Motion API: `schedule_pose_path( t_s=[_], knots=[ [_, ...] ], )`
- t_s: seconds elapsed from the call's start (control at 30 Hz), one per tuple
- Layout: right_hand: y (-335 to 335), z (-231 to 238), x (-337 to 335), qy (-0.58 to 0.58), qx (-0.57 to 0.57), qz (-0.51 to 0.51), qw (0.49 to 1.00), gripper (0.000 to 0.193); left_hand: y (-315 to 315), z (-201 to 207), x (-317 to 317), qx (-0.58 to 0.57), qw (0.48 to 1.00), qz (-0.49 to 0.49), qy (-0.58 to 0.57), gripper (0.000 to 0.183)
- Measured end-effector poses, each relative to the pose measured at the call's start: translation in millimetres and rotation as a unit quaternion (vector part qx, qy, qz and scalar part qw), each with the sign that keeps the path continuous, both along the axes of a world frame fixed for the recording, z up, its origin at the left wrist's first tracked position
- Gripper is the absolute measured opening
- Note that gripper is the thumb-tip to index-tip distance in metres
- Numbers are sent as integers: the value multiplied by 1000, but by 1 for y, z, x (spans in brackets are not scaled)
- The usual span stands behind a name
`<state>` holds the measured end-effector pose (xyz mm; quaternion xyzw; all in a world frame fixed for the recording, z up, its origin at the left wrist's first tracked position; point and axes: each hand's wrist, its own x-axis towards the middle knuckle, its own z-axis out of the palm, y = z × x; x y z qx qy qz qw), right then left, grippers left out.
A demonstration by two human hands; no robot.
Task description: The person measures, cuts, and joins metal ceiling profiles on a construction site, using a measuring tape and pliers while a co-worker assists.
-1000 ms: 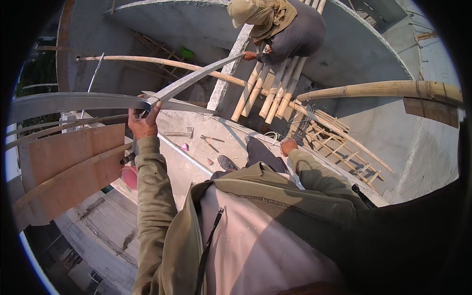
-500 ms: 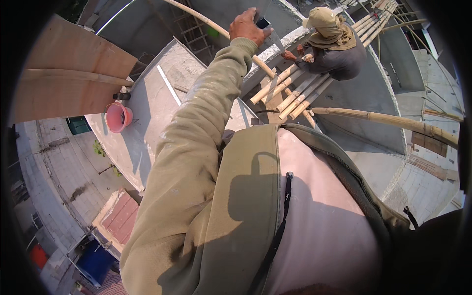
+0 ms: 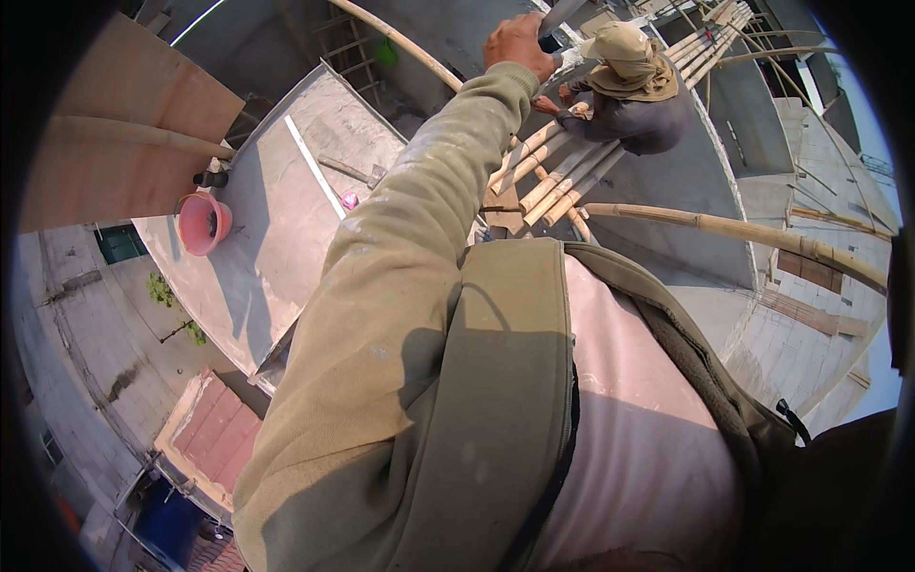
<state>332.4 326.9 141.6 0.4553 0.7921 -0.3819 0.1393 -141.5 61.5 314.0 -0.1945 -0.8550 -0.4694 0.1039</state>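
A grey metal bar is gripped at the top of the head view, above the far edge of the concrete slab; only its lower end is seen, the rest is cut off by the picture's rim. It is clasped by the left hand, whose fingers are clenched around it, the arm being stretched up and away in an olive sleeve. The right hand is not seen in the picture.

Just beside the hand, at the far right of the slab, a crouching co-worker in a tan head cover and dark top is seen, with hands resting on a bundle of bamboo poles laid side by side. A single long bamboo pole is seen running from the bundle toward the right edge. Another curved pole is seen passing behind the sleeve at the far side.

On the slab, a white strip lies lengthwise near the middle, with a hammer just beside it and a small pink object near its end. A pink bucket stands at the slab's left edge. A plywood sheet is seen beyond that edge, at the left. Lower roofs and ground are seen far below.
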Motion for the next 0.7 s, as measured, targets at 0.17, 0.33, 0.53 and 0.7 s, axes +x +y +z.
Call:
schedule_pose_path(
  t_s=[0.17,0.33,0.53,0.7],
  knots=[
    [-8,-2,7,0,7,-1,1000,21,3,15,15,17,1000,21,-12,55],
    [-13,-6,9,6,11,6,1000,22,2,-2,2,27,999,-4,20,56],
    [-19,-9,10,9,13,14,1000,24,5,-9,0,-2,1000,-10,11,61],
    [-20,-18,8,22,12,27,999,25,0,-3,0,-10,1000,-10,-2,61]
  ],
)
